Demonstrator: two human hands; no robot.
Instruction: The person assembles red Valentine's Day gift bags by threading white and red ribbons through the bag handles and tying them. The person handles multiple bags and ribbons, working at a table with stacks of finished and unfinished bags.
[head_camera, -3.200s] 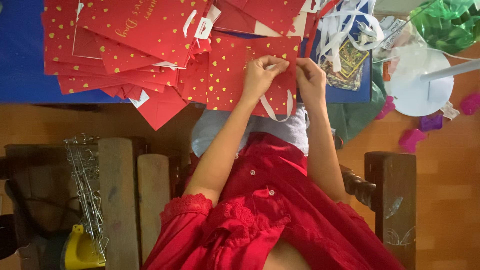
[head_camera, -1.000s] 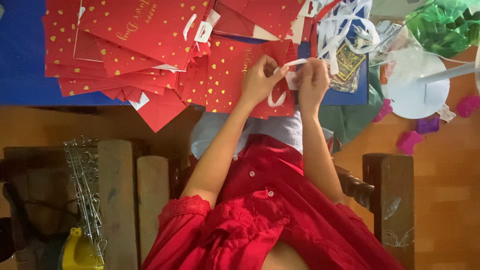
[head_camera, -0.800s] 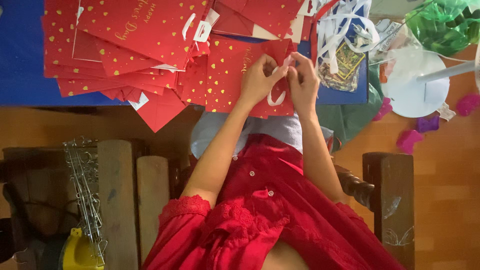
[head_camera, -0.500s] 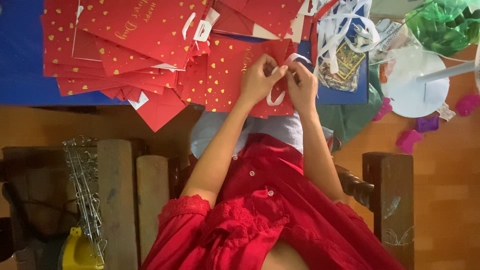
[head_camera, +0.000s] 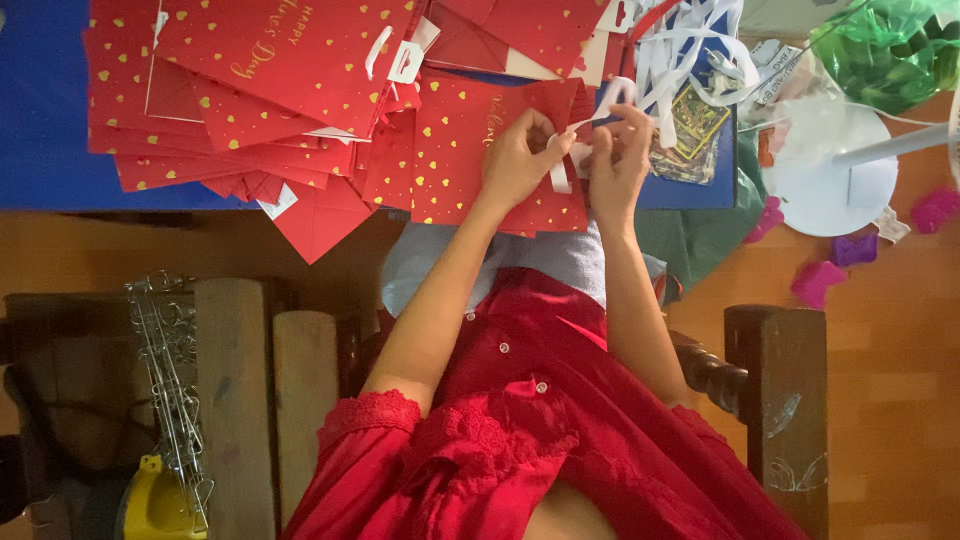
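Both hands meet over the red paper bag (head_camera: 500, 150) at the table's (head_camera: 45, 120) near edge. Left hand (head_camera: 520, 160) and right hand (head_camera: 618, 165), apart a second ago, now pinch the white ribbon handle (head_camera: 570, 160) together, so threading looks under way. Stacked red bags (head_camera: 260, 90) lie at 9 o'clock; loose white ribbons (head_camera: 690, 50) at 1 o'clock.

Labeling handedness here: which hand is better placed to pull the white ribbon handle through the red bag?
Probably the right hand: its fingertips pinch the white ribbon handle by the bag's top edge. The left hand lies on the red paper bag, steadying it.
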